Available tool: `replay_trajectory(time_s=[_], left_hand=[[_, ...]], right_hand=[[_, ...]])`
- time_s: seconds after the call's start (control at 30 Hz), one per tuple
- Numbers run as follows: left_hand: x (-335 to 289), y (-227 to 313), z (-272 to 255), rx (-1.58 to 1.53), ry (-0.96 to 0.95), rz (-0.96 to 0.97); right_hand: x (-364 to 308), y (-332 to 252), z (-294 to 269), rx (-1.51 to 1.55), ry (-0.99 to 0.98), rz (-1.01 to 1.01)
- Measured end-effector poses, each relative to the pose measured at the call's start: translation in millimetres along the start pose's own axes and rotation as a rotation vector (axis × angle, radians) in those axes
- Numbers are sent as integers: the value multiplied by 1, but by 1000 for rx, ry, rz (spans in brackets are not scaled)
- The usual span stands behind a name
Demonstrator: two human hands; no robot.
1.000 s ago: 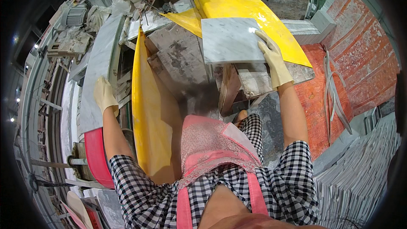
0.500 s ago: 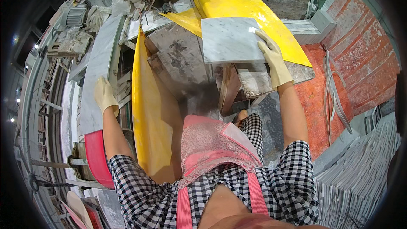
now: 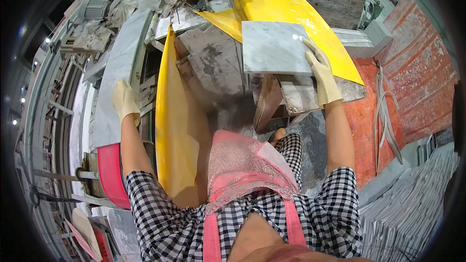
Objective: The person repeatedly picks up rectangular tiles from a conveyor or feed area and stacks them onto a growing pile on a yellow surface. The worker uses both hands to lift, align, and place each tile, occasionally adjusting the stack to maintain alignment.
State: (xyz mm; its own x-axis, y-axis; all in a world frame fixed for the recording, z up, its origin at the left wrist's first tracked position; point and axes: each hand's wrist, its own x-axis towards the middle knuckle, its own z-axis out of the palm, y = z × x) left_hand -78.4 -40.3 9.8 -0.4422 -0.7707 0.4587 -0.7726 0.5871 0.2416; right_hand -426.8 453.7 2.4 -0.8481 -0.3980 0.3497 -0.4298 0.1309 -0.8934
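Observation:
My left hand (image 3: pixel 125 100), in a cream rubber glove, rests on a long grey-white marble strip (image 3: pixel 118 60) at the left. Its fingers are close together on the stone near the strip's inner edge, and their tips are hard to make out. At the right, my right hand (image 3: pixel 321 72), gloved the same way, holds the right edge of a squarish white marble tile (image 3: pixel 274 48). Its fingers lie along that edge and the thumb side is hidden. The tile lies flat above a wooden stand (image 3: pixel 294 93), overlapping a yellow sheet (image 3: pixel 310 19).
A yellow curved panel (image 3: pixel 175 131) stands between the strip and my body. Beside my left forearm is a red rounded guard (image 3: pixel 110 174). Stacked thin slabs (image 3: pixel 407 208) fill the lower right, near an orange sheet (image 3: pixel 365 111) with grey straps (image 3: pixel 383 116). A motor (image 3: pixel 95 8) sits far left.
The whole view has shifted slightly, so most things appear farther right. My left hand has edged forward along the strip. My right hand stays at the tile's edge.

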Motion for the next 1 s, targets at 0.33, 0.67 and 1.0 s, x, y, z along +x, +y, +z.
replay_trajectory(time_s=[0.33,0.67,1.0], left_hand=[[2,-9,9,84,86,77],[3,-8,10,80,98,75],[3,-7,10,83,81,41]], right_hand=[[-1,-4,-1,28,17,-39],[-1,-6,-2,36,9,-28],[-1,-4,-2,22,-2,-37]])
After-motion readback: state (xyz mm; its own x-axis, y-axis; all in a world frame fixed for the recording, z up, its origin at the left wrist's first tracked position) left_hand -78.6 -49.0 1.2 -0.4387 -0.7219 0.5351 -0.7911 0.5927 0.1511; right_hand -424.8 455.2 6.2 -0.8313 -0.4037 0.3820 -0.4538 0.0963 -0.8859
